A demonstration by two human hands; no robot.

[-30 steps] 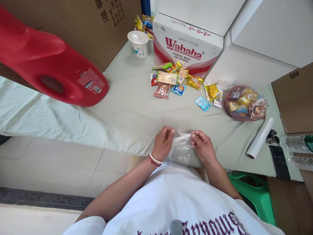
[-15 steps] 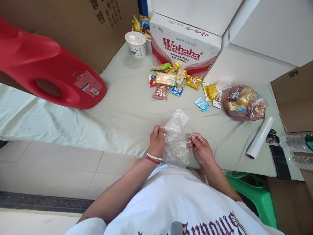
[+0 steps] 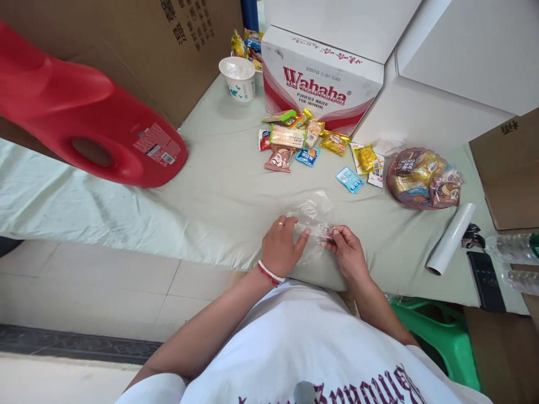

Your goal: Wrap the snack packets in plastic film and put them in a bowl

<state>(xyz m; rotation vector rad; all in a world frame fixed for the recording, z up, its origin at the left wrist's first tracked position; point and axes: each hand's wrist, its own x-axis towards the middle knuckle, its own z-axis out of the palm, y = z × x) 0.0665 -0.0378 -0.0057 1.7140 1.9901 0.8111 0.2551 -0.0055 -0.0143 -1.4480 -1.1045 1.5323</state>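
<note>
A crumpled clear plastic bag (image 3: 314, 210) lies between my hands near the table's front edge. My left hand (image 3: 283, 244), with a ring and bracelets, rests on the bag's left side, its thumb apart from the fingers. The fingers of my right hand (image 3: 347, 247) pinch the bag's right side, where something small and dark reddish shows, too small to name. Beyond the bag are several wrapped snacks (image 3: 288, 136) and a blue packet (image 3: 349, 179).
A white Wahaha box (image 3: 320, 84) stands behind the snacks, a paper cup (image 3: 238, 84) to its left. At the right are a bowl of snacks (image 3: 398, 191), a white roll (image 3: 450, 238) and a black phone (image 3: 485, 280). A red jug (image 3: 122, 95) leans in at left.
My left hand has opened from a fist, turning palm down over the bag. The bag has shifted and spread, and a dark reddish bit now shows at my right fingertips.
</note>
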